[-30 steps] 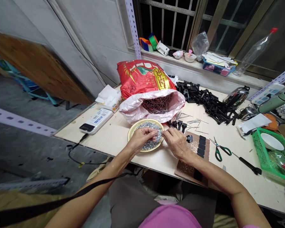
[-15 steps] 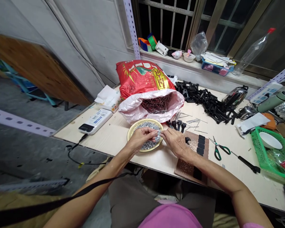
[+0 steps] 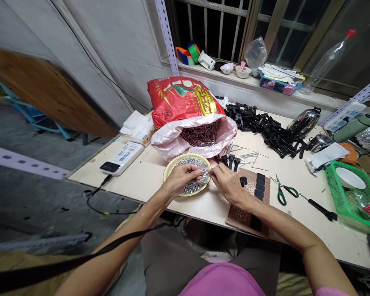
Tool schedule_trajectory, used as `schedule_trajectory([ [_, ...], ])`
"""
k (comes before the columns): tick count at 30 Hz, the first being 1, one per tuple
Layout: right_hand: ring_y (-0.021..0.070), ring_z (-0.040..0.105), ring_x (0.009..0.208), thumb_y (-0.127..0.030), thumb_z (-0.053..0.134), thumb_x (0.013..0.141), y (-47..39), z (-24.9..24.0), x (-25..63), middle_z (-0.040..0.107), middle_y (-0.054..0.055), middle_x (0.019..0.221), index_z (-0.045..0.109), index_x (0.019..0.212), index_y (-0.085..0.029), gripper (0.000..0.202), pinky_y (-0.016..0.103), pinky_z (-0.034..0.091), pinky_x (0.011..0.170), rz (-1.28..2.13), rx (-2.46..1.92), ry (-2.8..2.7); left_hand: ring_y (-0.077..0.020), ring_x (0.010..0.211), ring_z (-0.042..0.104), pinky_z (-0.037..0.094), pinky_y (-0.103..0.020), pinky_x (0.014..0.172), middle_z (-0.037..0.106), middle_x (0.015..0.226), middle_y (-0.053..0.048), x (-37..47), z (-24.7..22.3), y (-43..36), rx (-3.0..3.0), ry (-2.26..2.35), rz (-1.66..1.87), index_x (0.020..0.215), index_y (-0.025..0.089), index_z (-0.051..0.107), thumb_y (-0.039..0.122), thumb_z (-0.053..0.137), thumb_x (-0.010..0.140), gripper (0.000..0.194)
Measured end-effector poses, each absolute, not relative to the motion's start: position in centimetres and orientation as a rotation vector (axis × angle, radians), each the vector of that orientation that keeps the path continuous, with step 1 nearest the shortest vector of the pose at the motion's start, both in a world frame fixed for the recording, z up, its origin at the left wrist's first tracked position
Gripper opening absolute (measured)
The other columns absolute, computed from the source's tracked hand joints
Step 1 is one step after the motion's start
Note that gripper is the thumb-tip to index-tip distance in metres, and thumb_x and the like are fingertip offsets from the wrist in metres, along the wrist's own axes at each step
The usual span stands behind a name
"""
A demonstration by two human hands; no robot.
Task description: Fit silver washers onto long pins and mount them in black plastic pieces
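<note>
My left hand (image 3: pixel 182 179) is above the yellow bowl (image 3: pixel 167 167), its thumb and fingers pinched together on something too small to make out. Facing it at the bowl's right rim, my right hand (image 3: pixel 227 184) is closed on a thin metal pin (image 3: pixel 206 172), whose end points at the left fingertips. Small shiny metal pieces (image 3: pixel 189 190), which look like nuts, fill the bowl. Behind it lies a red bag (image 3: pixel 172 102), its open mouth showing many thin dark reddish pins (image 3: pixel 200 135). Several black-headed pieces (image 3: pixel 231 161) and loose metal pins (image 3: pixel 249 155) lie beyond my right hand.
A brown board (image 3: pixel 245 216) with black pads sits under my right forearm. Scissors (image 3: pixel 282 190), a black-handled screwdriver (image 3: pixel 322 209) and a green basket (image 3: pixel 334 193) are to the right. A heap of black parts (image 3: pixel 265 129) lies behind. A white power bank (image 3: pixel 121 158) is at left.
The view has shifted slightly, so the scene sits a little further left. Both hands keep nearly the same pose at the bowl.
</note>
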State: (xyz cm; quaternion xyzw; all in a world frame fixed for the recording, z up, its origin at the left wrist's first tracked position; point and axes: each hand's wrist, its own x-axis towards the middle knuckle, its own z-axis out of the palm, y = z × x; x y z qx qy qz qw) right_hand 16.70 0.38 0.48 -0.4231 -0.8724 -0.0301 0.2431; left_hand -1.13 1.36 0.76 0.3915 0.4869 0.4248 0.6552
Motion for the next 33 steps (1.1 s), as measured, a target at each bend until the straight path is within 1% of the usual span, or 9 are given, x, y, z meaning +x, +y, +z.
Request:
schedule_trajectory([
  [3, 0.0119, 0.055, 0.066, -0.023, 0.04, 0.098, 0.4, 0.5, 16.8, 0.06, 0.004, 0.075, 0.062, 0.084, -0.015, 0.027, 0.023, 0.041, 0.057, -0.162, -1.162, -2.403, -0.0075, 0.046, 0.055, 0.046, -0.022, 0.052, 0.064, 0.055, 0.003, -1.0, 0.9, 1.3, 0.868, 1.105, 0.959, 0.063, 0.013, 0.066, 0.044, 0.088, 0.038, 0.046],
  [9, 0.0112, 0.055, 0.073, -0.023, 0.045, 0.095, 0.1, 0.4, 16.9, 0.058, 0.006, 0.089, 0.062, 0.097, -0.015, 0.018, 0.02, 0.04, 0.055, -0.02, -1.197, -2.367, -0.0073, 0.045, 0.054, 0.046, -0.022, 0.051, 0.064, 0.054, 0.003, -0.7, 1.4, 1.2, 0.85, 1.111, 0.96, 0.064, 0.013, 0.066, 0.046, 0.088, 0.033, 0.05],
  [12, 0.0108, 0.052, 0.071, -0.018, 0.044, 0.095, -0.2, 0.5, 17.4, 0.057, 0.003, 0.083, 0.065, 0.095, -0.018, 0.02, 0.021, 0.038, 0.056, -0.06, -1.193, -2.376, -0.0078, 0.047, 0.054, 0.047, -0.022, 0.051, 0.063, 0.054, 0.003, -0.4, 1.6, 1.1, 0.884, 1.105, 0.935, 0.062, 0.014, 0.067, 0.046, 0.088, 0.035, 0.047],
  [17, 0.0103, 0.054, 0.069, -0.024, 0.048, 0.096, -1.1, 1.3, 19.3, 0.06, 0.002, 0.082, 0.068, 0.095, -0.021, 0.021, 0.021, 0.037, 0.058, -0.055, -1.261, -2.3, -0.0082, 0.053, 0.057, 0.051, -0.022, 0.059, 0.064, 0.059, 0.001, 0.8, 1.7, 0.6, 0.835, 1.027, 0.858, 0.066, 0.012, 0.068, 0.038, 0.087, 0.049, 0.036],
  [21, 0.0097, 0.058, 0.073, -0.027, 0.05, 0.095, -2.5, 1.7, 21.8, 0.061, 0.002, 0.083, 0.068, 0.097, -0.021, 0.02, 0.019, 0.041, 0.063, 0.123, -1.312, -2.215, -0.0088, 0.061, 0.06, 0.055, -0.024, 0.067, 0.068, 0.073, -0.003, 2.3, 2.1, 0.3, 0.804, 0.974, 0.776, 0.084, 0.012, 0.071, 0.031, 0.079, 0.066, 0.027],
  [26, 0.0118, 0.06, 0.075, -0.028, 0.051, 0.094, -4.0, 0.7, 27.3, 0.061, 0.003, 0.083, 0.069, 0.095, -0.019, 0.02, 0.021, 0.045, 0.067, 0.104, -1.42, -2.139, -0.0132, 0.067, 0.064, 0.056, -0.03, 0.071, 0.071, 0.086, -0.006, 4.2, 1.8, -0.5, 1.091, 0.984, 0.689, 0.1, 0.016, 0.071, 0.044, 0.072, 0.072, 0.039],
  [28, 0.0122, 0.06, 0.077, -0.025, 0.051, 0.093, -4.4, 0.0, 30.1, 0.061, 0.003, 0.084, 0.068, 0.094, -0.019, 0.018, 0.022, 0.046, 0.07, 0.113, -1.494, -2.077, -0.0202, 0.079, 0.068, 0.056, -0.036, 0.077, 0.073, 0.096, -0.01, 4.8, 1.0, -0.7, 1.372, 0.969, 0.605, 0.105, 0.017, 0.07, 0.049, 0.065, 0.076, 0.044],
  [30, 0.012, 0.06, 0.078, -0.022, 0.053, 0.092, -4.6, -0.7, 32.7, 0.061, 0.003, 0.086, 0.067, 0.093, -0.018, 0.015, 0.022, 0.047, 0.071, 0.149, -1.576, -2.027, -0.0276, 0.101, 0.066, 0.052, -0.043, 0.09, 0.071, 0.111, -0.013, 5.4, -0.3, -0.8, 1.718, 0.911, 0.511, 0.11, 0.018, 0.069, 0.051, 0.06, 0.079, 0.046],
  [33, 0.0114, 0.06, 0.077, -0.019, 0.054, 0.091, -4.5, -1.8, 35.4, 0.06, 0.002, 0.087, 0.066, 0.092, -0.018, 0.012, 0.022, 0.046, 0.069, 0.197, -1.679, -2.026, -0.0311, 0.13, 0.046, 0.038, -0.048, 0.107, 0.057, 0.134, -0.011, 6.4, -2.3, -0.7, 2.165, 0.778, 0.379, 0.123, 0.02, 0.062, 0.05, 0.054, 0.084, 0.05],
])
